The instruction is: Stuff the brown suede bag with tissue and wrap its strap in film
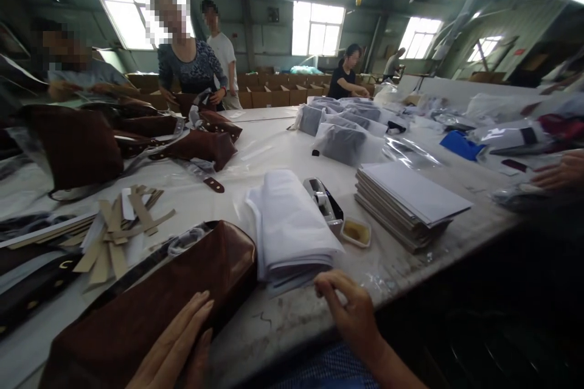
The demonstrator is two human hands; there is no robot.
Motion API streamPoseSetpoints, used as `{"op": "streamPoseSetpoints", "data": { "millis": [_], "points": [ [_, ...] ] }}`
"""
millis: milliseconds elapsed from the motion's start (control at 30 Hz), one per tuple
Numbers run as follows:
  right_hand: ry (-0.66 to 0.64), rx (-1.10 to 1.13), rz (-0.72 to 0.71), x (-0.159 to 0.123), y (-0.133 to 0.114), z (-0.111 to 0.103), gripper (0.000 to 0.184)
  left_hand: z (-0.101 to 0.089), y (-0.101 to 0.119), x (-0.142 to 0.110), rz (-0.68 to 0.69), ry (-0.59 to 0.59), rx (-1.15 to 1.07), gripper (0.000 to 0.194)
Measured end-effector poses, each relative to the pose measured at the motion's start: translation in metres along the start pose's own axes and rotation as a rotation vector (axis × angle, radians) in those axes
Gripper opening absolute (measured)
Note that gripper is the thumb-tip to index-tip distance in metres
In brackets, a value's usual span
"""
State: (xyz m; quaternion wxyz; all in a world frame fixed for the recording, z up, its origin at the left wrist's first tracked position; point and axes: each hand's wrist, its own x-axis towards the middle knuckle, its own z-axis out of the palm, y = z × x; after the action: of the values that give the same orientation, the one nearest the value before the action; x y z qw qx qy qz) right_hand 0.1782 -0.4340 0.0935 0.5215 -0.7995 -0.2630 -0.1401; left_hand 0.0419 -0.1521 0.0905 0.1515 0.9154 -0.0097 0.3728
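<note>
A dark brown leather bag [182, 285] lies on its side along the near left edge of the table. My left hand [182, 340] rests on it with fingers stretched out along the leather. My right hand [349, 307] hovers at the table's front edge, its fingers curled together in a pinch. Whatever those fingertips may hold is too small or hidden to make out. Just beyond them is a folded stack of white plastic sheets [294, 219]. A tape dispenser [323, 199] and a small dish [356, 233] with yellowish contents stand beside the stack.
A pile of white-topped boards [410, 194] stands to the right. Paperboard strips [114, 234] and more brown bags [86, 146] cover the left side. Wrapped grey packages [342, 141] sit farther back. Several people work around the table; another person's hand [561, 171] shows at right.
</note>
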Motion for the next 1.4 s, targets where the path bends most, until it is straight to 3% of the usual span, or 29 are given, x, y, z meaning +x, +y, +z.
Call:
{"op": "streamPoseSetpoints", "data": {
  "millis": [100, 167, 300, 467, 600, 767, 900, 967, 1033, 1200, 1400],
  "points": [
    [0.244, -0.164, -0.060, 0.025, 0.000, -0.025, 0.016, 0.014, 0.034, 0.035, -0.019, -0.062, -0.143, 0.044],
    [0.305, -0.263, -0.106, 0.040, 0.002, -0.032, 0.023, 0.032, 0.046, 0.058, 0.015, -0.104, -0.255, 0.041],
    [0.181, -0.412, -0.156, 0.055, 0.015, -0.026, 0.044, 0.079, 0.058, 0.095, 0.065, -0.216, -0.322, 0.042],
    [-0.035, -0.384, -0.131, 0.043, 0.043, -0.009, 0.038, 0.123, 0.066, 0.109, 0.057, -0.316, -0.219, 0.043],
    [-0.105, -0.309, -0.019, 0.031, 0.064, -0.002, 0.037, 0.133, 0.070, 0.107, -0.034, -0.405, -0.199, 0.040],
    [-0.104, -0.220, 0.009, 0.025, 0.075, -0.001, 0.040, 0.136, 0.074, 0.129, -0.062, -0.323, -0.200, 0.038],
    [0.086, -0.223, 0.055, 0.034, 0.081, -0.011, 0.038, 0.147, 0.081, 0.159, 0.038, -0.424, -0.195, 0.038],
    [0.239, -0.276, 0.070, 0.044, 0.086, -0.017, 0.041, 0.155, 0.084, 0.165, 0.094, -0.488, -0.184, 0.042],
    [0.311, -0.329, 0.076, 0.056, 0.092, -0.020, 0.051, 0.164, 0.086, 0.164, 0.126, -0.536, -0.161, 0.045],
    [0.178, -0.299, 0.153, 0.079, 0.106, -0.012, 0.057, 0.181, 0.084, 0.148, 0.154, -0.571, -0.087, 0.045],
    [0.120, -0.243, 0.243, 0.089, 0.101, -0.006, 0.060, 0.184, 0.084, 0.143, 0.178, -0.548, -0.054, 0.044]
  ]
}}
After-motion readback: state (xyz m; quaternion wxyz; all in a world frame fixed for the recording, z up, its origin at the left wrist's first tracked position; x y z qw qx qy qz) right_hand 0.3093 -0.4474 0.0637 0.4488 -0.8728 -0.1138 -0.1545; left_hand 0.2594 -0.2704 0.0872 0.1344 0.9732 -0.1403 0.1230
